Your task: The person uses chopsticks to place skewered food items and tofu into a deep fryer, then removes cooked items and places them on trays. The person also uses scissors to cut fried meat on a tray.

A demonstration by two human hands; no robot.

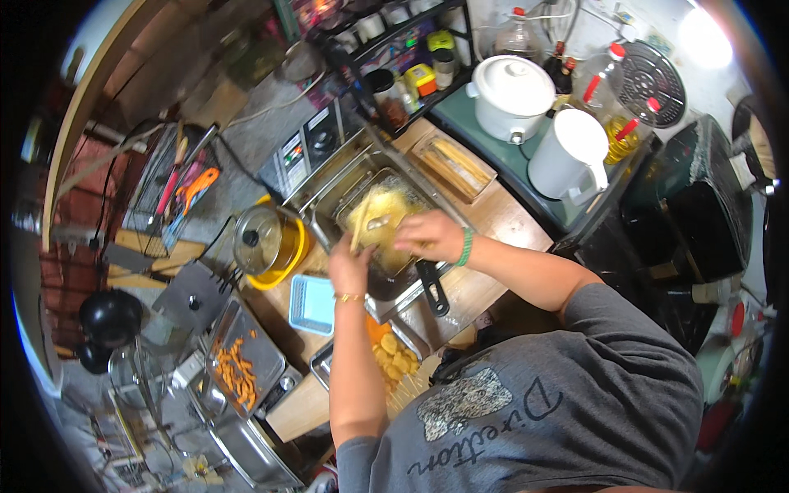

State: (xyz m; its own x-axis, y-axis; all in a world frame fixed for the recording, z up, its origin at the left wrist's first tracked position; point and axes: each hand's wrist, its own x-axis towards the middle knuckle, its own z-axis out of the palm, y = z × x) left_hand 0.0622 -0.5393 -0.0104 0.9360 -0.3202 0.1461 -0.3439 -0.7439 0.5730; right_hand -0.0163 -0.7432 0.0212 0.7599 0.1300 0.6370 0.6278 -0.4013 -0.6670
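My left hand [350, 270], with a gold-coloured bracelet at the wrist, grips a pale wooden stick [361, 215], perhaps chopsticks. Its far end slants over the bubbling yellow oil of a metal deep fryer [317, 225]. Above the fryer's near right side, my right hand [433, 236] has curled fingers; whether it pinches something small is unclear. A green band circles that wrist. Between the hands, a small pale piece [378, 222] shows over the foam, too blurred to name. The black basket handle [433, 288] juts towards me, just below my right hand.
Left of the fryer stand a lidded pot [257, 240] in a yellow basin and a light-blue plastic basket [309, 303]. Skewered yellow food [394, 357] lies near my body. Beyond are a tray of orange fried pieces [271, 345], long sticks in a box [455, 166], a white cooker [513, 92] and pitcher [566, 154].
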